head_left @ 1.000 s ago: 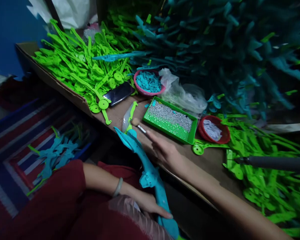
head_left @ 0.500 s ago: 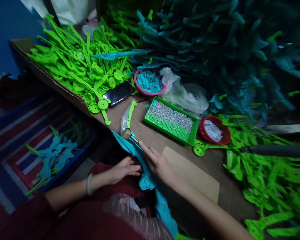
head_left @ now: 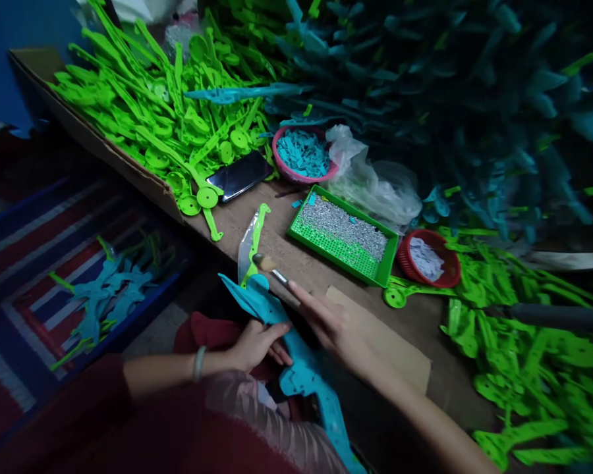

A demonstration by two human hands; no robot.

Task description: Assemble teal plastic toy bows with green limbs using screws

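A long teal plastic part (head_left: pixel 296 349) slants from the table's front edge down over my lap. My left hand (head_left: pixel 257 345) is closed around its upper half, with the thumb lying over the top. In my right hand (head_left: pixel 326 319) is a slim tool with a silver shaft and a rounded tan end (head_left: pixel 267 264). This end is blurred and hovers just above the teal part's upper tip, so its exact kind is unclear. Beyond it, a lime green plastic strip (head_left: pixel 257 234) with a clear curved piece beside it lies at the table edge.
A green tray (head_left: pixel 343 247) holds small silver pieces. Around it are a pink bowl (head_left: pixel 304 176) of teal bits, a red basket (head_left: pixel 449 266), a plastic bag (head_left: pixel 375 184) and a phone (head_left: pixel 240 176). Green parts (head_left: pixel 153 112) and teal parts (head_left: pixel 425 99) pile up behind. Cardboard (head_left: pixel 375 336) lies right.
My left hand has moved right and up onto the teal part, now gripping it. The right hand and its tool have shifted slightly right, and the teal part's flat side shows more.
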